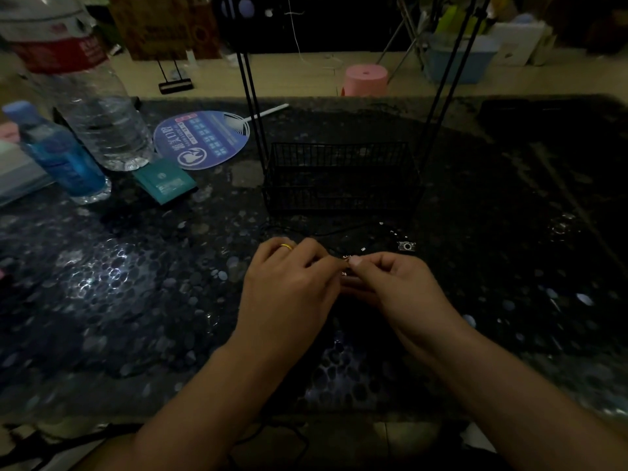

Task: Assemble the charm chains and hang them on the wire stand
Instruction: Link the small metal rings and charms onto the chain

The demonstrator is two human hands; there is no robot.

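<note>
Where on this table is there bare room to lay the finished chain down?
Bare table right of the right hand, past the camera charm. Also left of the left hand, below the green packet. Crowded: far left around the bottles and fan.

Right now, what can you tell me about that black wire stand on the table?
The wire stand looks like thin black metal. Its base is an open-topped rectangular basket of fine grid mesh, sitting upright on the dark pebble-patterned tabletop beyond the hands. Paired slim rods rise from its left and right sides and run out of the top of the picture, so the top is unseen. The basket looks empty, though the light is dim. Neither hand touches it.
</note>
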